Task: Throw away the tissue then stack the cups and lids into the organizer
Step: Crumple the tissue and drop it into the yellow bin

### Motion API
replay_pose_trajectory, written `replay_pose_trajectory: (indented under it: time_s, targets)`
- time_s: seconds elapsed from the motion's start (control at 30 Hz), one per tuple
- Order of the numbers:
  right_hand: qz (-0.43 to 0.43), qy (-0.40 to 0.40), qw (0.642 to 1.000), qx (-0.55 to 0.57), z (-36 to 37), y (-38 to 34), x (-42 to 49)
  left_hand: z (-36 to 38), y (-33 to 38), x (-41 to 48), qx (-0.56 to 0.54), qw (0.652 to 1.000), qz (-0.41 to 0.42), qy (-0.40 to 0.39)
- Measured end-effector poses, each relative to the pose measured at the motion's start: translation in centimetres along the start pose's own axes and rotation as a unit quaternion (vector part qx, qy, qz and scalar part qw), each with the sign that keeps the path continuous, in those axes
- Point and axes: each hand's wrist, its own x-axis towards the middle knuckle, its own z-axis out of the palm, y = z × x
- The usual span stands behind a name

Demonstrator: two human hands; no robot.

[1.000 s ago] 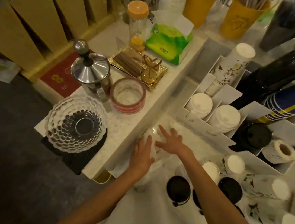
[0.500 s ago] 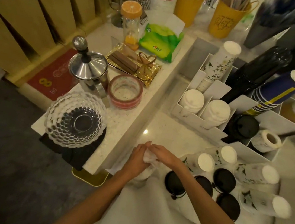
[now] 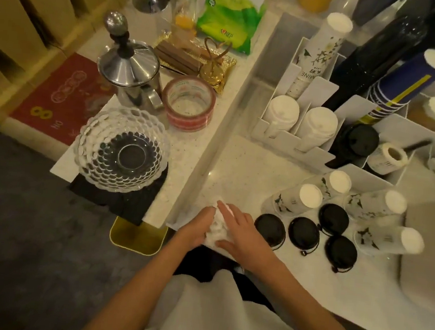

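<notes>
A: What has changed in the last second?

B: The tissue (image 3: 216, 228), which a second ago lay spread under flat, open hands, is now bunched into a crumpled white wad at the near edge of the counter (image 3: 240, 164). The left hand (image 3: 195, 230) cups it from the left, the right hand (image 3: 241, 232) presses from the right, fingers curled close around it.

A: So it's ready to bin?

B: I'd judge so. A yellow bin (image 3: 136, 238) with rounded corners sits on the floor just left of the hands, partly under the counter.

A: And the rest?

B: Untouched. Four printed paper cups (image 3: 299, 198) lie on their sides to the right, beside four glossy black round lids (image 3: 270, 229). The white slotted organizer (image 3: 314, 94) stands farther back, already holding cup stacks.
</notes>
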Motion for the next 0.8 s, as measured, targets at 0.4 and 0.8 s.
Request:
replay_pose_trajectory:
  time_s: [0.4,0.8]
  targets:
    - [0.217,0.217,0.907,0.287,2.4,-2.2,-5.6,-0.1,-6.1,-6.0,0.064,0.978,0.119,-0.156]
    - [0.006,0.036,0.989,0.141,12.5,-9.3,-13.3,-7.5,-17.6,-12.7,0.091,0.977,0.180,0.072]
